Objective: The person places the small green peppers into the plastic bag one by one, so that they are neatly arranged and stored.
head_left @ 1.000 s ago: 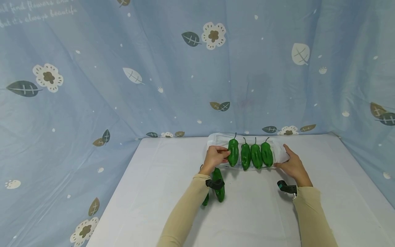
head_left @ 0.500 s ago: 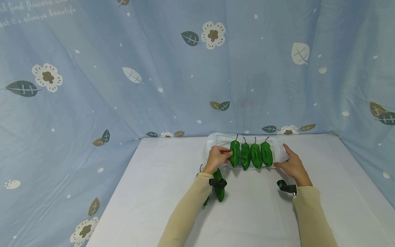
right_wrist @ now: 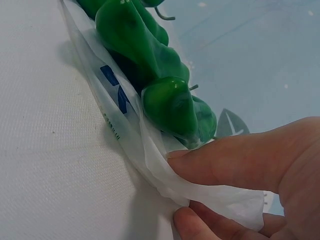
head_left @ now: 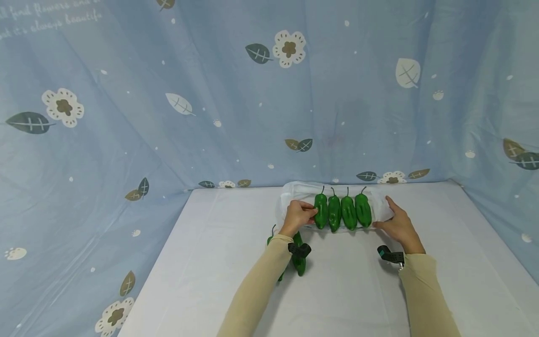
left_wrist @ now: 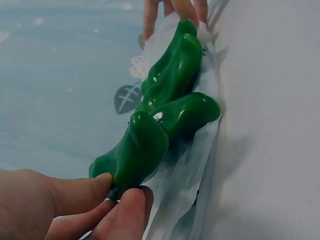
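Observation:
Several green peppers stand side by side in a row on a white plastic bag (head_left: 294, 191) at the back of the table. My left hand (head_left: 297, 218) pinches the leftmost green pepper (head_left: 321, 211) between thumb and fingers; in the left wrist view that pepper (left_wrist: 137, 150) leans close to its neighbour (left_wrist: 187, 116). At the row's other end, my right hand (head_left: 397, 227) pinches the bag's right end. The right wrist view shows thumb and fingers on either side of the thin plastic (right_wrist: 220, 197), just beside the rightmost pepper (right_wrist: 172, 107).
Two more green peppers lie on the white table (head_left: 345, 290) in front of the bag, partly hidden by my left forearm: one pepper (head_left: 299, 265) and another (head_left: 270, 240) to its left. A blue patterned curtain (head_left: 236, 93) hangs behind the table.
My left hand has moved slightly right with the leftmost pepper, bringing it lower and closer to the row. My right hand stays at the bag's end.

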Motion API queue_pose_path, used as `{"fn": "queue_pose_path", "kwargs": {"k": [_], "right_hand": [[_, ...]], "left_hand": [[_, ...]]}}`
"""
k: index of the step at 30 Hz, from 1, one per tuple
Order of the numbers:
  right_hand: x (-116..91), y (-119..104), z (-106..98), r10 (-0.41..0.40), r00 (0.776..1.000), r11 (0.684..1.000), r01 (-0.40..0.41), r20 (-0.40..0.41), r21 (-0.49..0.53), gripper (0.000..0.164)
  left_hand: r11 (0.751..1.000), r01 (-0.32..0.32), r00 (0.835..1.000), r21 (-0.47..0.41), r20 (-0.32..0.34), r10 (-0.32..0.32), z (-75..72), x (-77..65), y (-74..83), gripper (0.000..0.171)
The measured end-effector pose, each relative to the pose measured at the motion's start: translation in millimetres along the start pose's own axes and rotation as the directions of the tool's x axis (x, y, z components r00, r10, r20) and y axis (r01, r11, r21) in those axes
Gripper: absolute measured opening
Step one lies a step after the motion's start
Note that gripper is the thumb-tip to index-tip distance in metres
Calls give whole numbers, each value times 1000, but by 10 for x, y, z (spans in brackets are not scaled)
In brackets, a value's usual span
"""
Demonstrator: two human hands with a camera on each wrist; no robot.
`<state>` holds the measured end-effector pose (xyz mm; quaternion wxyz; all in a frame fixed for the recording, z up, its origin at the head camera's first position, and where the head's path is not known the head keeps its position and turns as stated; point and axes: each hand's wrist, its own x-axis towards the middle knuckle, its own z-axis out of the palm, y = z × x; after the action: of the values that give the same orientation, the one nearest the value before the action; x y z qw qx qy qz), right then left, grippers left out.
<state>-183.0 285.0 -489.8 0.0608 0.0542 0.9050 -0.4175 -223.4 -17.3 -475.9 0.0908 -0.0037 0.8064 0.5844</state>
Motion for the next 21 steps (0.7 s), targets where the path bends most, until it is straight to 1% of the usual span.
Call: {"fn": "queue_pose_path", "kwargs": {"k": [7,14,21], "right_hand": [[10,21,10,-11,1000,1000,11,-12,7,108],[19,20,6,-8,1000,1000,8,-13,0,108],[18,23,6,-9,1000,1000,9,-14,-11,108]], "left_hand": [[1000,10,1000,3,0,-10,36,40,-27,20],[1000,18,1000,13,-3,-18,52,46,-22,21],[999,25,1000,34,-20,-24,62,50,-30,20]]}}
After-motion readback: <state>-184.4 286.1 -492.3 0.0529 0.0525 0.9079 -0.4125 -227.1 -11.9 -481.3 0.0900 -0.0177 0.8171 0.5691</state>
